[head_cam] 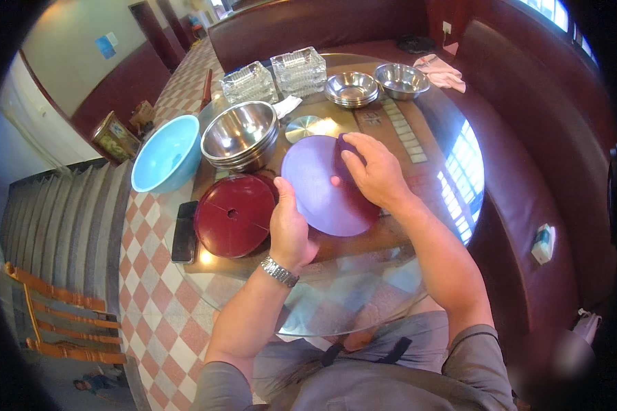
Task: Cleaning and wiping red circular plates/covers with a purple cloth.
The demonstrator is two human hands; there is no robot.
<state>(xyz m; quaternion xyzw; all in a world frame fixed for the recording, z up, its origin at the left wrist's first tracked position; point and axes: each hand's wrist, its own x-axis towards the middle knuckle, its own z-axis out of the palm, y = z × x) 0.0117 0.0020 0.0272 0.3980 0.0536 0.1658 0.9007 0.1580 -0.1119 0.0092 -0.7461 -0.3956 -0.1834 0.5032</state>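
A round purple disc [313, 190] with a hole near its middle is held tilted above the glass table. My left hand [290, 226] supports its left edge, thumb up along the rim. At the upper right of the disc, my right hand [373, 169] grips a dark purple piece, perhaps cloth, against the surface; the fingertips are partly hidden. Left of my left hand lies a round dark red plastic piece [231, 221] with a central hole. A black smartphone [184, 231] lies beside it at the table's left edge.
Stacked steel bowls [241, 133] and a light blue plastic basin [167, 154] stand at the left. Towards the back are stacked glass ashtrays [299, 72], smaller steel bowls [351, 90] and another steel bowl [402, 82]. A dark red bench [519, 154] curves around the right side.
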